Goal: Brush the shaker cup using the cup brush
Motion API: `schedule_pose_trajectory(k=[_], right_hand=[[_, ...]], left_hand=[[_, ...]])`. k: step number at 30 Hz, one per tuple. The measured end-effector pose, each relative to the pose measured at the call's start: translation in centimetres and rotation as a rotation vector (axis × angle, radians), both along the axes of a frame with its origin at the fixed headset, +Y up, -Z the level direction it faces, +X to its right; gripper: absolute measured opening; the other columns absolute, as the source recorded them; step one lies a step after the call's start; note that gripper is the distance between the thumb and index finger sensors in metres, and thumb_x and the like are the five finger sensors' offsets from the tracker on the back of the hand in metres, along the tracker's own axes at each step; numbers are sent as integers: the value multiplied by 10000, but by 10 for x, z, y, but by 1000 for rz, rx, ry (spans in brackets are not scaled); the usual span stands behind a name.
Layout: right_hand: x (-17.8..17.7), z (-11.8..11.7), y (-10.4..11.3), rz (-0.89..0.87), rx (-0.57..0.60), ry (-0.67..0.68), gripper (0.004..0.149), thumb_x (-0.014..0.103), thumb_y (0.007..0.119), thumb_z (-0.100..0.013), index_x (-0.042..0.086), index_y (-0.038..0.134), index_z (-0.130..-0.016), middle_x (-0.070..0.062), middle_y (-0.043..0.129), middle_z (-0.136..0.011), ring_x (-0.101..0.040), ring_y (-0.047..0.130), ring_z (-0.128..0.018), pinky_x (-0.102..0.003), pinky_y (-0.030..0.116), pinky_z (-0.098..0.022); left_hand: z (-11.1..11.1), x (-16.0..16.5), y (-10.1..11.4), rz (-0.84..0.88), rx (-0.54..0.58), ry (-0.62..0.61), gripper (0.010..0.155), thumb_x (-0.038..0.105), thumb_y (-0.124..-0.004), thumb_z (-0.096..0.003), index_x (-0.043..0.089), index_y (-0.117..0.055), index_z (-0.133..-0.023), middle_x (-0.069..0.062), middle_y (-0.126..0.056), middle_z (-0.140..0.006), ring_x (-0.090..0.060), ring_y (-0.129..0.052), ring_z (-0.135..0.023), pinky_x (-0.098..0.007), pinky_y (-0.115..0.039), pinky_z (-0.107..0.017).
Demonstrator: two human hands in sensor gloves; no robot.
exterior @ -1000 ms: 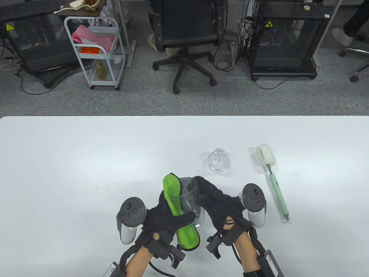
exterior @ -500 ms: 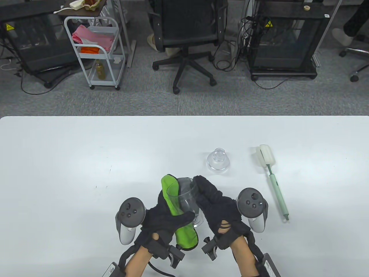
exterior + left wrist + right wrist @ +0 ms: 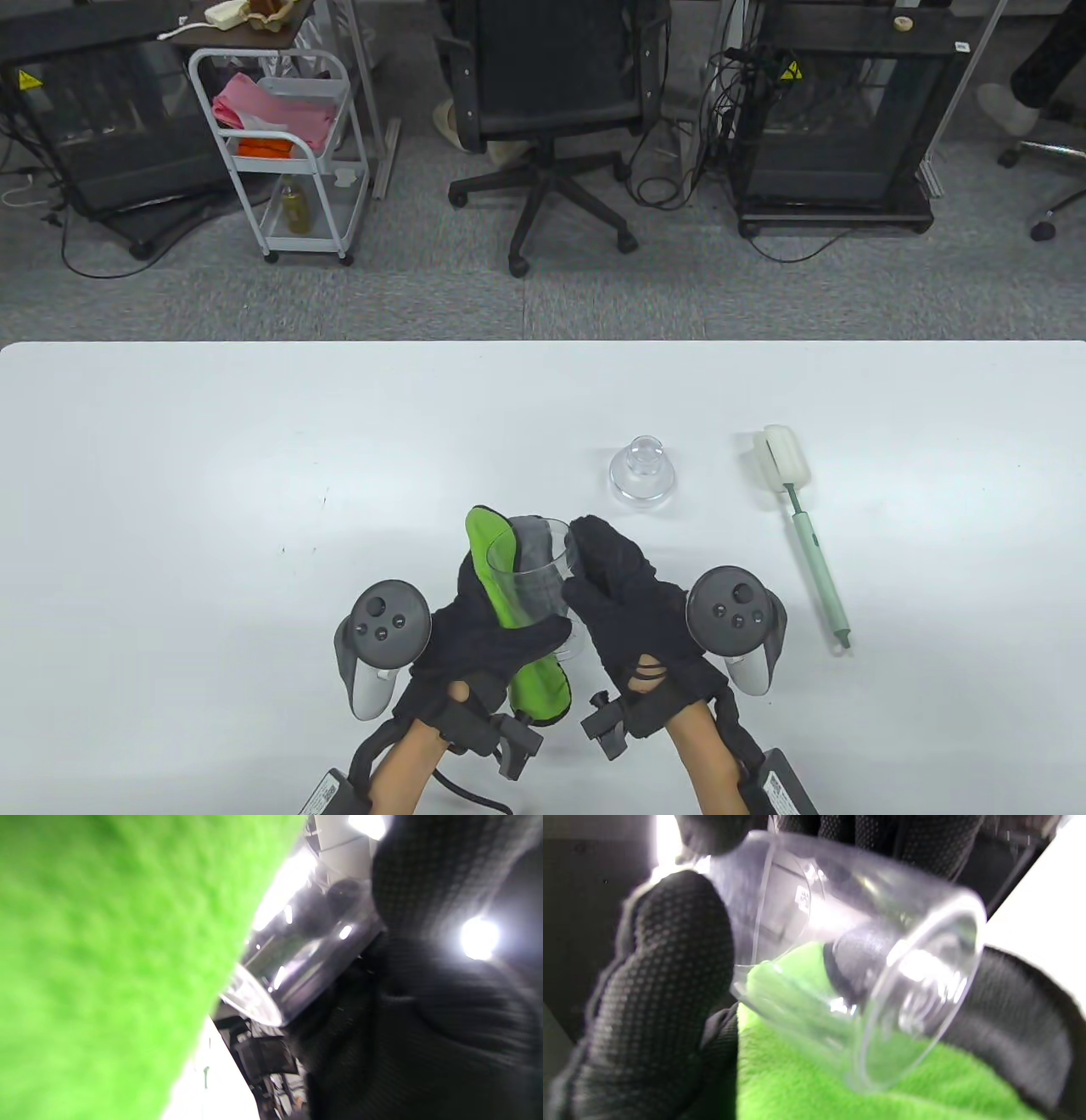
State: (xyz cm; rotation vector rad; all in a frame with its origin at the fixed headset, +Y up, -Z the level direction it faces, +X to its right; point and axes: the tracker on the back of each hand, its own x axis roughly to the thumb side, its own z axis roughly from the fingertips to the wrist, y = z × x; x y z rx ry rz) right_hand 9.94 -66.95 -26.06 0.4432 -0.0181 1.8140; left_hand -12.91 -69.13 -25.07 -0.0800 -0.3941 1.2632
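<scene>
Between both hands, left hand (image 3: 488,641) and right hand (image 3: 632,611) grip the shaker cup (image 3: 534,586).

I can read no words or numbers anywhere. The clear plastic shaker cup (image 3: 840,955) I hold carries a small printed mark on its wall, too blurred to make out. At eleven and one o'clock, the black cabinets bear yellow triangular warning stickers (image 3: 28,80) (image 3: 791,69), symbols illegible.
</scene>
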Motion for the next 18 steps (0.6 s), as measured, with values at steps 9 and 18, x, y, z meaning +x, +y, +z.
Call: schedule_pose_trajectory(k=[9, 18], right_hand=[[4, 7, 11, 100, 75, -164, 601, 406, 627, -488, 151, 506, -1018, -191, 674, -976, -359, 840, -790, -426, 809, -565], [-7, -2, -3, -19, -10, 21, 686, 436, 617, -460, 104, 470, -1041, -244, 618, -1010, -423, 758, -854, -496, 754, -604]], left_hand=[[0, 1, 4, -21, 42, 27, 1160, 570, -948, -346, -11, -220, -1037, -284, -549, -1071, -473, -835, -918, -596, -784, -582], [-3, -1, -3, 7, -12, -8, 1162, 555, -945, -350, -17, -202, -1036, -290, -531, -1077, -485, -812, -935, -604, -775, -588]])
